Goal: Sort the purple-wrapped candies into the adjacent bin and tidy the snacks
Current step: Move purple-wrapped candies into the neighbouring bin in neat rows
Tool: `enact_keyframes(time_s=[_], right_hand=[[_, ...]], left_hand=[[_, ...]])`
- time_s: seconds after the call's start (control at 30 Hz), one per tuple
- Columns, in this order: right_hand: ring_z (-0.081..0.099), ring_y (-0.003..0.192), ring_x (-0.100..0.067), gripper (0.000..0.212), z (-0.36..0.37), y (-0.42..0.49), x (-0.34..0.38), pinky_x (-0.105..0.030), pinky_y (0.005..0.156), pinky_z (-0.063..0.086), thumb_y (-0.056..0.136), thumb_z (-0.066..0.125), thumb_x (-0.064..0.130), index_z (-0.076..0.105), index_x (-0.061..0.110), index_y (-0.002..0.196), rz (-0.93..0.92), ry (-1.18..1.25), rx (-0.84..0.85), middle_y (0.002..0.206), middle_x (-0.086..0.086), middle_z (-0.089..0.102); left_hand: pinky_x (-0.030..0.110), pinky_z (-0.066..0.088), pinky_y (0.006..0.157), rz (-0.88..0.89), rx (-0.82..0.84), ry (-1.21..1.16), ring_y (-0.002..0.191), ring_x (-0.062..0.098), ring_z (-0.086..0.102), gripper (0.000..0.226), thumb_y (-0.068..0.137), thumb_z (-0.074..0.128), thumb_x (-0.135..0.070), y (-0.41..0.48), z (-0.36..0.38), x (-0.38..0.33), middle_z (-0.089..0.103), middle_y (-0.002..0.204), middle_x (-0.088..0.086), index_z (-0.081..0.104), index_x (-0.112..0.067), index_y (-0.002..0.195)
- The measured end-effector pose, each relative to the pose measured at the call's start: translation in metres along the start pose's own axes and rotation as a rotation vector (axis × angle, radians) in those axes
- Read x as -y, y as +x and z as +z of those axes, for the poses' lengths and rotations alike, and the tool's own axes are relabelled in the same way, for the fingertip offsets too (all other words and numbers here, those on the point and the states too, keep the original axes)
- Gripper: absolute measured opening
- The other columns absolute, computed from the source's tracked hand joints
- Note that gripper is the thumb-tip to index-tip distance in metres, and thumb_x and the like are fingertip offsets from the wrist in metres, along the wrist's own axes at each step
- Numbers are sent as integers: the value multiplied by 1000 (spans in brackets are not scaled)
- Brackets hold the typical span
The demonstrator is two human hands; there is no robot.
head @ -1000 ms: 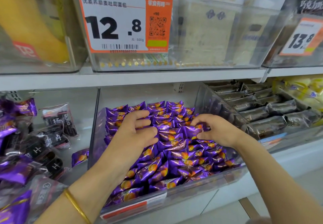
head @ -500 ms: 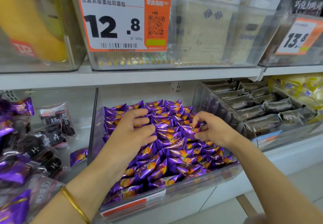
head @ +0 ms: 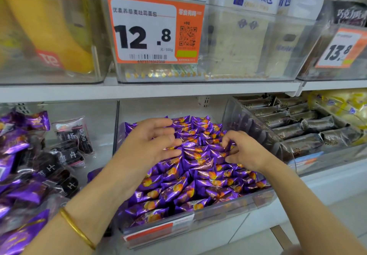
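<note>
Risk: heaped purple candies (head: 198, 177) may slide over the bin (head: 228, 209) front if raked | left hand (head: 147, 145) grip wide, empty | right hand (head: 244, 151) grip curled, we cannot tell its hold

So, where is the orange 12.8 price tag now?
In the head view the price tag sits upper centre, on the front of the clear bread bin on the upper shelf, straight above the purple candies.

Blurred: fingers of the left hand (head: 148, 145). Cannot tell the right hand's (head: 244, 152) grip among the purple candies (head: 198, 183). Cut off at the lower shelf's (head: 337, 180) left end: the mixed snacks (head: 65, 156). Cut at the picture's right edge: the 13.8 price tag (head: 339, 50).
</note>
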State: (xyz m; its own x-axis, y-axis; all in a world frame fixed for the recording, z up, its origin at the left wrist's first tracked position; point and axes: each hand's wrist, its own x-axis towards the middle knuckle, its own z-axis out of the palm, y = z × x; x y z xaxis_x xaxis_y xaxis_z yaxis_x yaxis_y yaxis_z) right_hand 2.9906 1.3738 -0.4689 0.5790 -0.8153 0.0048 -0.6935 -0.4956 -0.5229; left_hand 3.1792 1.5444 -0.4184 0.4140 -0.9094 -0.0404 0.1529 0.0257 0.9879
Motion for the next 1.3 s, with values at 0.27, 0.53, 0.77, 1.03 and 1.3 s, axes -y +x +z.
enact_keyframes(time_s=[0.27,0.53,0.77,1.03,1.3], right_hand=[[61,78,-2,32,18,-28,88,-9,64,43,82,64,-1,55,29,85,-272,204,-251,99,7,56],[56,90,1,44,65,-28,149,-4,68,40,85,59,-3,52,41,87,-476,350,-245,99,13,58],[54,89,3,38,77,-21,160,-4,67,41,85,58,-3,55,35,90,-485,349,-243,94,17,54],[55,81,4,31,75,-34,182,-4,67,39,83,61,-2,62,28,89,-519,350,-333,89,16,58],[53,92,-3,25,112,-74,260,-15,80,40,89,56,30,62,20,112,-784,67,101,100,8,52]], left_hand=[[17,43,37,-89,34,278,53,8,61,14,90,51,-4,-13,-95,-48,72,85,10,64,-8,86],[26,37,99,-65,174,1247,119,22,49,34,92,49,-7,43,-130,20,49,133,8,54,-12,125],[35,42,91,-206,316,1600,115,35,51,51,84,59,-12,59,-140,64,49,124,17,42,-11,132],[25,33,62,179,-17,1302,76,23,50,17,76,65,-9,28,-150,13,58,81,7,49,-12,76],[36,46,64,260,-342,654,63,17,55,35,74,76,-8,-72,-204,-31,60,74,4,48,-25,88]])
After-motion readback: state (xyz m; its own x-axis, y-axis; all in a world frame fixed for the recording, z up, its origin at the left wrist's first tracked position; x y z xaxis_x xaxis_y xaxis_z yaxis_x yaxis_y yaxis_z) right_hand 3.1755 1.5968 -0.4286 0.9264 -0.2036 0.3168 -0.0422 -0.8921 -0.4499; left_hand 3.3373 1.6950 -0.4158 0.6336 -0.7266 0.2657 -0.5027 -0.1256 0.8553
